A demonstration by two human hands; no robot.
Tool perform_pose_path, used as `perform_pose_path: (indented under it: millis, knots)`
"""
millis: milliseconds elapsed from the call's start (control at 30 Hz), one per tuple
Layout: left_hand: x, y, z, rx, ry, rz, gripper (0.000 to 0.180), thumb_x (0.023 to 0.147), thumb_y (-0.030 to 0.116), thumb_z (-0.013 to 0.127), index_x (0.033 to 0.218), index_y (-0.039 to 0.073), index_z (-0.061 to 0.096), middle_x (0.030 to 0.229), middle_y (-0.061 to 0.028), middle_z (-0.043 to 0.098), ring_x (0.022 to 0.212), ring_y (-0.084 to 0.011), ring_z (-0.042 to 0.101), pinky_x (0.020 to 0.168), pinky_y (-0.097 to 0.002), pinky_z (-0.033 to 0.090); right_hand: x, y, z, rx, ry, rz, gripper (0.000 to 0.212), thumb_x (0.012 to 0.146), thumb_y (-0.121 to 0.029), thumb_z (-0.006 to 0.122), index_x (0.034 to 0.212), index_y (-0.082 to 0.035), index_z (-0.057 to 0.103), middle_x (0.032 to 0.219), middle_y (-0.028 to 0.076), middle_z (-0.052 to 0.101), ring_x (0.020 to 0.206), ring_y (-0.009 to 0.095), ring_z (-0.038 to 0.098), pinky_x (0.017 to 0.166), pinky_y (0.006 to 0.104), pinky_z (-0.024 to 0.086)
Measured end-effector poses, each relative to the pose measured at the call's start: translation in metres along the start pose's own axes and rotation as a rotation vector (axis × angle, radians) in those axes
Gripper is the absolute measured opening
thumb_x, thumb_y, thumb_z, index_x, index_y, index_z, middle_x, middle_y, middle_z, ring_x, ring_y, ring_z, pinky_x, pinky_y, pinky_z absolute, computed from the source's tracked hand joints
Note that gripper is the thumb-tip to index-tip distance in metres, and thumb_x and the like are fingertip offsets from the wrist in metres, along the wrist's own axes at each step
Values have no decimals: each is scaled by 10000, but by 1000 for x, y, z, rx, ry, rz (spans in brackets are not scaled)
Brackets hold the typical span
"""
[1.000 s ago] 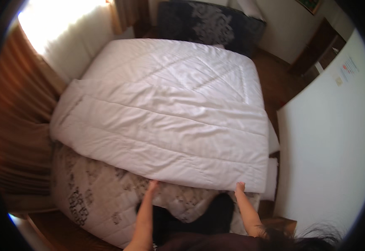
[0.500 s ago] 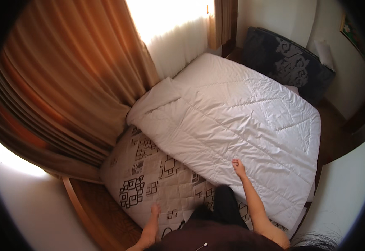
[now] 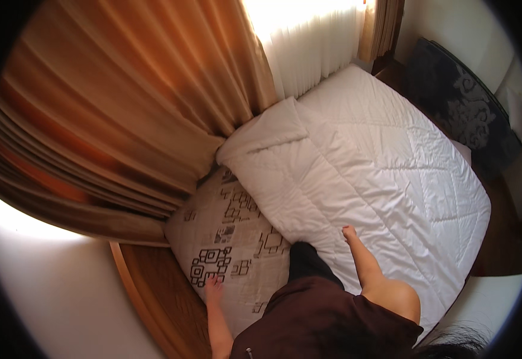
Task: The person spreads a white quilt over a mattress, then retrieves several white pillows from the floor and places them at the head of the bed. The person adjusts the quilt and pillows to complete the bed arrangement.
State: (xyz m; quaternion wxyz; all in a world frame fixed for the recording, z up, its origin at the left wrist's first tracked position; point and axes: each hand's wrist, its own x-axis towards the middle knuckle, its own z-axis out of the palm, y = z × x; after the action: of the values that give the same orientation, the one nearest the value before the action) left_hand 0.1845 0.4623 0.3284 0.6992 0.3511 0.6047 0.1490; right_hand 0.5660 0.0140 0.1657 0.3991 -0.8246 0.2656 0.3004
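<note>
A white quilt point(image 3: 392, 179) covers most of the bed, with its left edge folded over near the curtain. At the lower left the patterned mattress point(image 3: 237, 269) shows bare, beige with dark linked squares. My left hand point(image 3: 214, 286) is over this bare part with its fingers apart and nothing in them. Further right, my right hand point(image 3: 349, 232) is over the quilt, its fingers curled closed; I see no cloth gathered in it. Whether it touches the quilt is hard to tell. My dark-trousered leg point(image 3: 312, 263) is bent at the quilt's near edge.
Long brown-orange curtains point(image 3: 123, 119) hang along the bed's left side, beside a bright window with a sheer white curtain point(image 3: 314, 57). A dark patterned panel point(image 3: 464, 107) leans at the far right wall. Wooden boarding point(image 3: 159, 293) borders the mattress at the lower left.
My body and leg have moved forward over the bed, and the view has swung left. The left hand has shifted toward the mattress's left edge. The right hand's fingers have curled in.
</note>
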Motion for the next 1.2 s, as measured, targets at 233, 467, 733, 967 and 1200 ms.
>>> perform_pose_path:
  millis: [233,467,733,967,1200]
  knots:
    - [71,63,10,7,249,143,440,857,313,388,1228,84,329,1193,-57,424,1051,-212,431,901,-359,312,-6,-199,20,182,-248,-492,222,741,-126,530,962,-123,543,816,28,582,655,114,510,587,269,431]
    - [137,70,173,-133,35,-88,422,831,147,482,1223,76,344,883,-74,528,722,-166,501,554,-259,405,4,-243,51,201,-352,-239,212,752,-110,512,962,-113,539,837,29,591,663,111,524,515,255,424]
    - [282,140,332,523,-140,22,211,860,161,419,1017,66,523,763,-44,552,608,-113,511,499,-238,423,26,-306,105,463,-276,-116,241,798,-147,485,1035,-108,502,966,33,568,783,147,541,684,318,442]
    - [472,205,448,271,-149,-239,229,855,251,436,923,51,524,748,-51,562,622,-144,531,485,-232,423,109,-404,175,839,-135,-14,288,786,-156,529,1064,-94,483,987,44,552,826,180,548,709,323,451]
    - [559,237,478,-27,-132,-563,398,826,418,425,974,53,484,824,-57,540,681,-174,513,537,-275,407,158,-528,284,1056,-42,282,664,671,-154,672,1201,-81,279,1181,125,399,1011,269,452,782,370,431]
